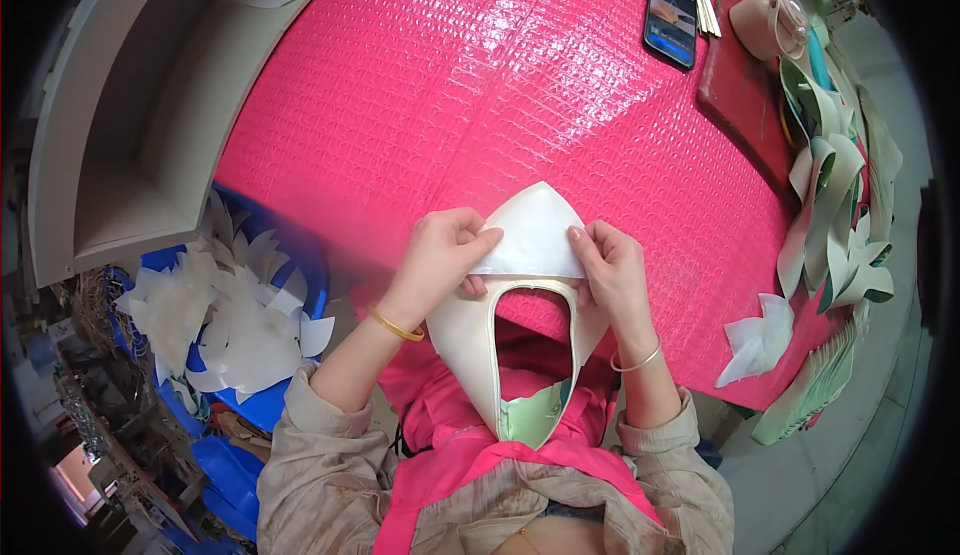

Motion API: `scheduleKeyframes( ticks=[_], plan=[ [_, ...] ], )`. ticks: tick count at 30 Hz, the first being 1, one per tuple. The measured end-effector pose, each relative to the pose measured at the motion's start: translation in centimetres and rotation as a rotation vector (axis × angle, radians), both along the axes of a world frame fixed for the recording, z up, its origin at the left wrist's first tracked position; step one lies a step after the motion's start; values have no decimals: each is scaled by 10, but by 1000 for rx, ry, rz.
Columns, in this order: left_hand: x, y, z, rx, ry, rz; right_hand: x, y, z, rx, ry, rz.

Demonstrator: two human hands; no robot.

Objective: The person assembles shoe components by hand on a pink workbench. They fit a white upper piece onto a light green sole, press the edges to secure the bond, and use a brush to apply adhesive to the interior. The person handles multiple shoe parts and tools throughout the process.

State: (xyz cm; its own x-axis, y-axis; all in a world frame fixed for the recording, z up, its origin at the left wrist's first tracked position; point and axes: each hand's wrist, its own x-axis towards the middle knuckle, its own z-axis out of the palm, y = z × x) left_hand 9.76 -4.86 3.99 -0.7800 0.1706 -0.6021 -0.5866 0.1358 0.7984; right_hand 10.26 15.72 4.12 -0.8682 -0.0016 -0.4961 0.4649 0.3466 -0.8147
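Observation:
A cream shoe upper (462, 345) with a long oval opening lies at the table's near edge, its heel end toward my body. Pale green lining (533, 417) shows inside that end. Over its front is a smooth white toe piece (532, 230), pointed at the far tip and straight along its near edge. My left hand (450, 247) pinches the left corner, thumb on top and fingers underneath. At the opposite corner my right hand (612, 263) does the same, its thumb pressing on the white piece. How firmly the two layers are joined cannot be seen.
Loose white pieces (757, 340) lie right on the pink table cover (400, 105), near stacked pale green pieces (815, 380) and a heap of cream uppers (830, 185). A phone (670, 20), red board (745, 105) and cup (760, 27) stand farther back. Left are a blue basket (318, 265) and shelf (150, 135).

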Motion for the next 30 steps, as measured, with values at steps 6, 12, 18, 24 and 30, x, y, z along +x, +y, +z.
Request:
scheduleKeyframes(
  ticks=[6, 12, 18, 24, 30],
  plan=[
    [0, 3, 1, -78, 53, -6, -1, -3, -7, 138, 100, 32],
    [-2, 20, 16, -972, 454, -443, -4, -4, -10, 435, 275, 186],
    [15, 35, -8, -691, 1107, -574, 0, 9, 12, 790, 195, 359],
    [10, 37, -12, -609, 1076, -619, 46, 2, 12, 597, 657, 497],
    [42, -47, 1, -511, 973, -738, 49, 54, 16, 592, 517, 764]
  ],
)
